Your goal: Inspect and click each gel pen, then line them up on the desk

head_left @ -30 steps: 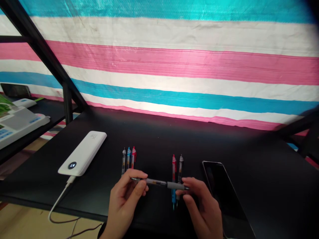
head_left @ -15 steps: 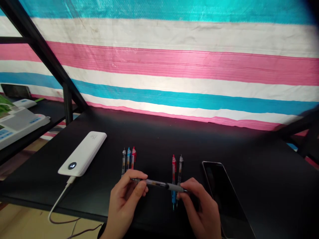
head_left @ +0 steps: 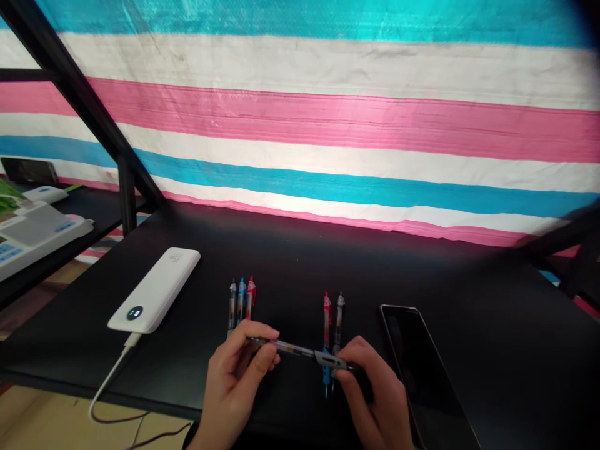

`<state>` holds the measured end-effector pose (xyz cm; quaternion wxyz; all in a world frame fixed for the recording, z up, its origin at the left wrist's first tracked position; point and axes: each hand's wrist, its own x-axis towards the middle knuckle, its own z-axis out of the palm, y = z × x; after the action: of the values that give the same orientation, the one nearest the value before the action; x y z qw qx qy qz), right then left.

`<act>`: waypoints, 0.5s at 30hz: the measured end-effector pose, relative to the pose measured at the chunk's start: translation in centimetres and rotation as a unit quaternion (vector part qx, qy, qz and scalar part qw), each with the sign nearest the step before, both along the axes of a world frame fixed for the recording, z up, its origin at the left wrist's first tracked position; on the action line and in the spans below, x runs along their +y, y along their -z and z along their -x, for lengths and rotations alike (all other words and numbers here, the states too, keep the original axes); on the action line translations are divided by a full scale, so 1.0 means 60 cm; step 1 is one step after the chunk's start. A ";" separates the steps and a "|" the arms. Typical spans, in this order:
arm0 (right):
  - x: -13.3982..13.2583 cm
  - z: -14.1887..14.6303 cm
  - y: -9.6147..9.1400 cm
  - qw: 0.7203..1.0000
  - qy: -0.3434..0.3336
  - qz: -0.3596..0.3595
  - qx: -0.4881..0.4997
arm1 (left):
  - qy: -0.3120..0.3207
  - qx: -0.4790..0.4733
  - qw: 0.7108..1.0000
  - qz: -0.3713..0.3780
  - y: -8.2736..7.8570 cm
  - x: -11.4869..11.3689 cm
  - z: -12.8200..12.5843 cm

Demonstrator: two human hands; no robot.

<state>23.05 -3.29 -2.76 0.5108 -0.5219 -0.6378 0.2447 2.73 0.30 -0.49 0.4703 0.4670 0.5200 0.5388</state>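
A clear-barrelled pen (head_left: pixel 294 348) with a grey grip spans my two hands above the black table, sloping slightly down to the right. My left hand (head_left: pixel 241 375) pinches its left end between thumb and fingers. At the other end, my right hand (head_left: pixel 375 387) is closed on the grey grip near the tip. Beyond my left hand lie a black pen (head_left: pixel 232 306), a blue pen (head_left: pixel 242 299) and a red pen (head_left: pixel 251 295) side by side. A red-topped pen with a blue grip (head_left: pixel 327 319) and another black pen (head_left: pixel 339 319) lie partly behind the held pen.
On the left a white power bank (head_left: pixel 162 287) has a white cable (head_left: pixel 112 373) plugged in. A dark phone (head_left: pixel 424 369) rests just right of my right hand. Behind the table (head_left: pixel 281 250) hangs a striped sheet (head_left: pixel 328 119). A black frame post (head_left: pixel 84 94) slants at left.
My right hand has shifted slightly down and left, and the pen tilts a little more. Slots now show on its grey grip. My left hand has hardly moved.
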 end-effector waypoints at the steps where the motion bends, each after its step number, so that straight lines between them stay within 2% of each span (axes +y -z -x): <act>1: 0.001 -0.001 -0.001 1.000 -0.009 -0.008 -0.009 | 0.002 0.002 1.000 0.000 0.000 0.000 0.000; 9: 0.004 -0.008 -0.002 0.995 0.000 -0.053 -0.090 | 0.010 0.010 0.999 -0.037 -0.003 0.001 0.000; 15: 0.000 0.008 -0.002 0.996 0.053 -0.037 -0.057 | -0.005 -0.005 0.999 -0.042 -0.009 0.003 -0.010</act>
<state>22.54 -3.28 -2.66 0.5049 -0.5486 -0.6460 0.1634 3.31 0.45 0.04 0.4504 0.4810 0.4971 0.5646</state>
